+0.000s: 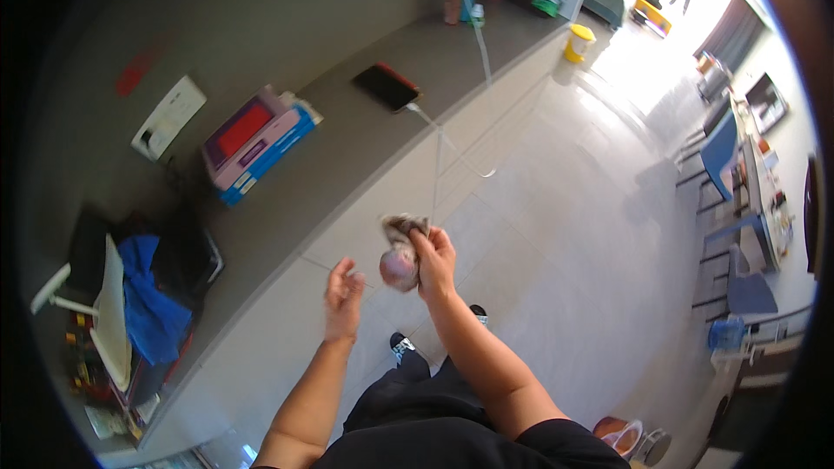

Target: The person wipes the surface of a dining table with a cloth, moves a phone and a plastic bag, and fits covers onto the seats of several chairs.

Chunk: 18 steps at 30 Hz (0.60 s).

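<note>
In front of my body, above the floor, my right hand (pixel 437 262) pinches a small soft bundle that looks like crumpled cloth (pixel 400 267). It is grey-white and mottled at the top, with a rounded pinkish-purple part hanging below. The blur hides what kind of thing it is. Just to the left, my left hand (pixel 342 297) is raised with loosely curled fingers that stand apart. It is slightly smeared, touches nothing and shows nothing in its grasp.
Along the left runs a grey counter (pixel 330 135) bearing a phone (pixel 387 87) on a white cable, stacked boxes (pixel 261 143), a blue cloth (pixel 152 291) and a white router (pixel 109 313). Bottles (pixel 453 0) stand at its far end. A yellow bin (pixel 579 43) and blue chairs (pixel 719 156) are beyond.
</note>
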{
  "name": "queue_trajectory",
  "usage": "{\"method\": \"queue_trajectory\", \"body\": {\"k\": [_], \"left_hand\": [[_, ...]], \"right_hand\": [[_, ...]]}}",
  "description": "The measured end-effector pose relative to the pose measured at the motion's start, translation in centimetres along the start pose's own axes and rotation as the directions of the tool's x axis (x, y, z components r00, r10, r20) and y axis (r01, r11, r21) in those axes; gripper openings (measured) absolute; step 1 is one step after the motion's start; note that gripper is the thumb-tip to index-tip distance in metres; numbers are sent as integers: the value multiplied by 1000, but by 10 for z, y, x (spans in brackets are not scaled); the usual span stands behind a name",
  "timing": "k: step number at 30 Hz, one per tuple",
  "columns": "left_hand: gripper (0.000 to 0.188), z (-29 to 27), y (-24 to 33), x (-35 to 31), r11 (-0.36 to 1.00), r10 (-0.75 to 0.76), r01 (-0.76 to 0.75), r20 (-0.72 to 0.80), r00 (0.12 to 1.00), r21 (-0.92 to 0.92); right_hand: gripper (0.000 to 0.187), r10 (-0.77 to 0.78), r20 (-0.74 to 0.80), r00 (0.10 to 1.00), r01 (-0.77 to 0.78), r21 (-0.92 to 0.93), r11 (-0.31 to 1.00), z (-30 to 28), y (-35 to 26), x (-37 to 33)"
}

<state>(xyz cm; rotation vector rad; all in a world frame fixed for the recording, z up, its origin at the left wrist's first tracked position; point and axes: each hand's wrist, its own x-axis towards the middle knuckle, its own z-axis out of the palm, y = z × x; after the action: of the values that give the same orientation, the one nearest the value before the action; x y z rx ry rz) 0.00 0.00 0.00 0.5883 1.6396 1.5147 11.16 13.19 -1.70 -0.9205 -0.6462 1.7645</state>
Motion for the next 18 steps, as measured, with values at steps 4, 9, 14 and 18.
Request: {"method": "queue_trajectory", "body": {"k": [4, 9, 14, 18], "left_hand": [[69, 105, 21, 0, 993, -27, 76, 437, 899, -94], [44, 249, -2, 2, 998, -3, 35, 557, 830, -46], [34, 381, -8, 14, 979, -92, 169, 497, 863, -113], [37, 498, 15, 38, 777, -292, 554, 608, 738, -299]], "right_hand": [[20, -113, 46, 993, 118, -114, 986, -43, -50, -22], [25, -110, -24, 994, 108, -63, 992, -150, -157, -11], [44, -81, -159, 984, 44, -224, 974, -271, -232, 5], [50, 140, -198, 970, -153, -51, 987, -361, -292, 21]]}}
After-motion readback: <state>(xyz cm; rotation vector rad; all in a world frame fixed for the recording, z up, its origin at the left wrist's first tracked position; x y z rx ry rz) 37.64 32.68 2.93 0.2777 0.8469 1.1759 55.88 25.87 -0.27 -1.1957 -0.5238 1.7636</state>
